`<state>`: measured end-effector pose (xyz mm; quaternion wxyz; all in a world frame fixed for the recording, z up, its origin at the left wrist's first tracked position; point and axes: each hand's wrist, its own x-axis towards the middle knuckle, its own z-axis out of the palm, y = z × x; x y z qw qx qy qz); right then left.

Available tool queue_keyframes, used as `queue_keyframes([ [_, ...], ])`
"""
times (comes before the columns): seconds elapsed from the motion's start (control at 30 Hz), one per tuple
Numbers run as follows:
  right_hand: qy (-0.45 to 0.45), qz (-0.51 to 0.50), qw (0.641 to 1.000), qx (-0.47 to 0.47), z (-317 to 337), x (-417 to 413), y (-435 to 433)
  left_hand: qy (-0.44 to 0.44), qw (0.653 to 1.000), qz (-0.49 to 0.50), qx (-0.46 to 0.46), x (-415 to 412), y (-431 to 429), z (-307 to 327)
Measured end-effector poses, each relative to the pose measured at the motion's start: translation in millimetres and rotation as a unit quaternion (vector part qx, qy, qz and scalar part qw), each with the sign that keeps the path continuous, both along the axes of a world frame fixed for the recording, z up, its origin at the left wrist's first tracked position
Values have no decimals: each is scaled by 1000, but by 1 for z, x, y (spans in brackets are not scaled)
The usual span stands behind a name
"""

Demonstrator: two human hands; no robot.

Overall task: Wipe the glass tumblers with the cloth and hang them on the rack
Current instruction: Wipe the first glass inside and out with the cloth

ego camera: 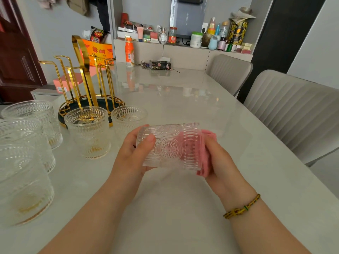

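An embossed glass tumbler (169, 146) lies on its side above the table, its base in my left hand (134, 153), thumb curled over the wall. A pink cloth (203, 153) is stuffed into its mouth, pinched by my right hand (222, 162), whose fingers are partly inside the glass. The gold rack (86, 77) with bare pegs stands at the back left on a dark round base. Several more tumblers stand upright on the left: one (89, 132) in front of the rack, one (128, 120) beside it, others (27, 143) near the left edge.
The pale glossy table (183, 92) stretches ahead. An orange bottle (129, 52), keys and a tissue pack (160, 65) sit at its far end. Two grey chairs (293, 110) line the right side. A cluttered shelf (183, 36) runs along the back wall.
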<state>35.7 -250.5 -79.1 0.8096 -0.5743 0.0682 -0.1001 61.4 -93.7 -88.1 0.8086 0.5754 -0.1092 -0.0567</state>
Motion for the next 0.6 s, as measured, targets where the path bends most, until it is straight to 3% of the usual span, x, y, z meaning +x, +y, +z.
queue_keyframes([
  [0.2,2,-2,996,85,4,0,-7,33,991,27,-128,5,10,8],
  [0.33,35,43,997,53,-2,2,5,19,984,32,-177,5,12,11],
  [0.47,35,93,991,88,-2,1,12,15,990,5,-139,6,9,8],
  [0.6,13,70,984,161,2,1,4,5,998,-14,-65,8,5,3],
])
